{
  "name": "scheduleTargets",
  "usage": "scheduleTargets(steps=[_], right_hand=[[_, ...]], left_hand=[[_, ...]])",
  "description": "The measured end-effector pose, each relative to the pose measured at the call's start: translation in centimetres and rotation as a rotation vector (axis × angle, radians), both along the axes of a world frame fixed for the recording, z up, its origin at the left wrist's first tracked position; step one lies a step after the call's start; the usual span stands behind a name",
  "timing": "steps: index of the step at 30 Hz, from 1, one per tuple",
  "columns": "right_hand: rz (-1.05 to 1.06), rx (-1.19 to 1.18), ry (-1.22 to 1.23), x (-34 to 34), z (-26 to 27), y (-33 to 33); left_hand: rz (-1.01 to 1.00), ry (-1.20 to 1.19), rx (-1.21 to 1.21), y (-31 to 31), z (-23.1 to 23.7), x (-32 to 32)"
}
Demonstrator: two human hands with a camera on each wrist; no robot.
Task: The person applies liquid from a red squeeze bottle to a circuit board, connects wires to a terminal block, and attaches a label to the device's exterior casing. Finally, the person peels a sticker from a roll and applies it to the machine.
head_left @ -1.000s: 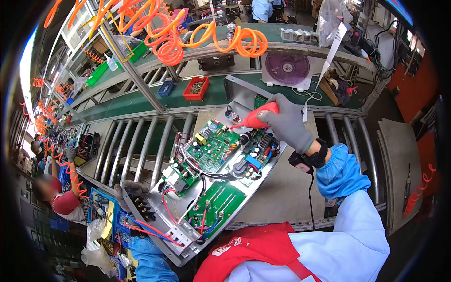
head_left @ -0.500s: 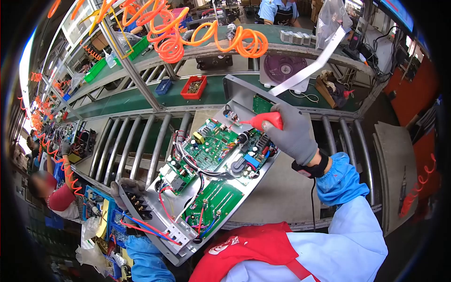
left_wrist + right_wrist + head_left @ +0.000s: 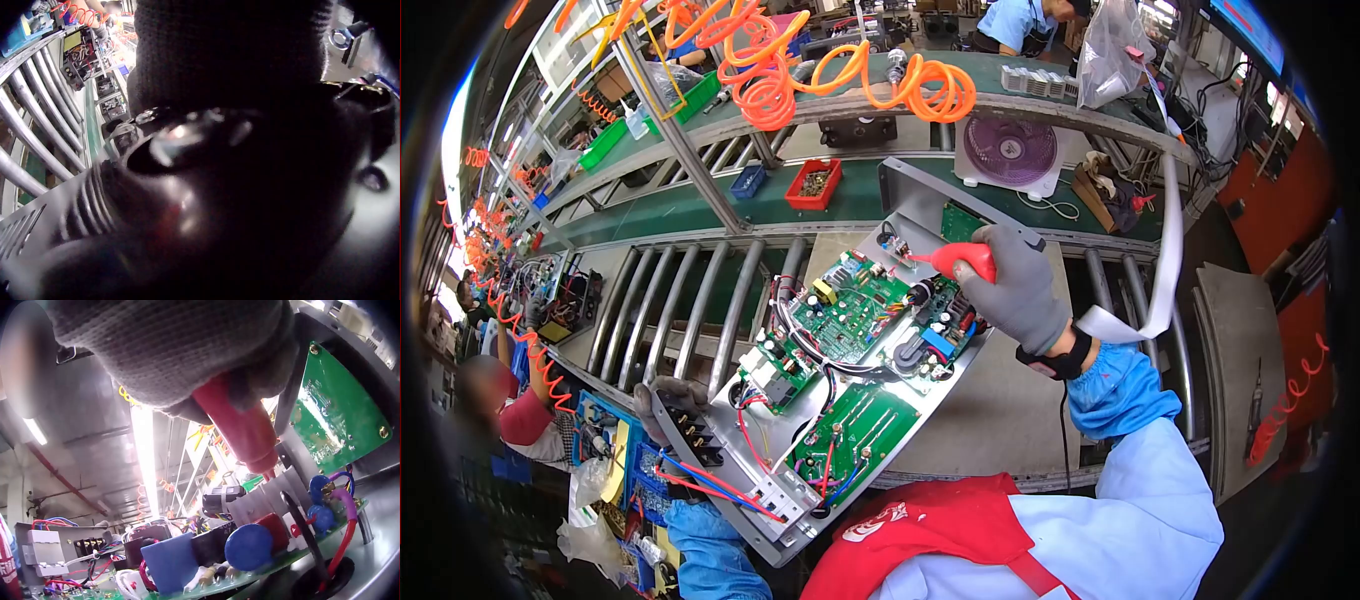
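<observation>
In the head view, my gloved right hand (image 3: 1022,285) grips a red squeeze bottle (image 3: 962,260). Its thin nozzle points left, over the upper part of an open metal chassis (image 3: 945,405). Seen from the right wrist, the bottle (image 3: 240,425) tilts down toward grey heat-sink fins (image 3: 269,500) on a circuit board. Green boards (image 3: 845,310), wire bundles and a white breaker (image 3: 785,500) fill the chassis. My gloved left hand (image 3: 672,400) holds the chassis's left side beside a black terminal block (image 3: 690,430). The left wrist view is mostly dark glove (image 3: 231,56) and blurred metal.
The chassis lies on a board (image 3: 1010,420) over a roller conveyor (image 3: 690,310). Behind are a red parts bin (image 3: 813,185), a blue bin (image 3: 748,182) and a purple fan (image 3: 1010,150). Orange coiled hoses (image 3: 765,90) hang overhead. A white strip (image 3: 1168,260) dangles near my right wrist.
The red bottle moved right and slightly back over the chassis in the first half second, then barely shifted. The white strip swung right. My left hand keeps its hold on the chassis.
</observation>
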State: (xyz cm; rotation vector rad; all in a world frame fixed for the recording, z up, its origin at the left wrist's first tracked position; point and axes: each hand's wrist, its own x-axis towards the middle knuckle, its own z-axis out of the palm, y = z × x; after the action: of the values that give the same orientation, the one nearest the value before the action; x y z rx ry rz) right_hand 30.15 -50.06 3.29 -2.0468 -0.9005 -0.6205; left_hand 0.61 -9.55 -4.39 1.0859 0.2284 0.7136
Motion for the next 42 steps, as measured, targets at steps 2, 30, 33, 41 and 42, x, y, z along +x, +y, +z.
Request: scheduleTargets(steps=[2, 30, 33, 41, 42], right_hand=[[-0.013, -0.01, -0.004, -0.2, 0.0, 0.1], [-0.176, 0.283, 0.241, -9.4, -0.3, -12.9], [-0.157, 0.338, 0.226, -8.4, -2.7, -13.3], [-0.166, 0.417, 0.42, -8.2, -3.7, -11.8], [-0.17, 0.428, 0.447, -8.3, -3.6, -11.6]], left_hand=[[-0.009, 0.006, 0.015, -0.3, 0.4, 0.1], [-0.452, -0.145, 0.106, 2.5, -0.3, -0.7], [-0.433, -0.128, 0.09, 3.8, -1.4, -1.2], [-0.1, 0.015, -0.008, 0.8, 0.2, -0.6], [-0.061, 0.045, 0.021, -0.3, 0.8, -0.5]])
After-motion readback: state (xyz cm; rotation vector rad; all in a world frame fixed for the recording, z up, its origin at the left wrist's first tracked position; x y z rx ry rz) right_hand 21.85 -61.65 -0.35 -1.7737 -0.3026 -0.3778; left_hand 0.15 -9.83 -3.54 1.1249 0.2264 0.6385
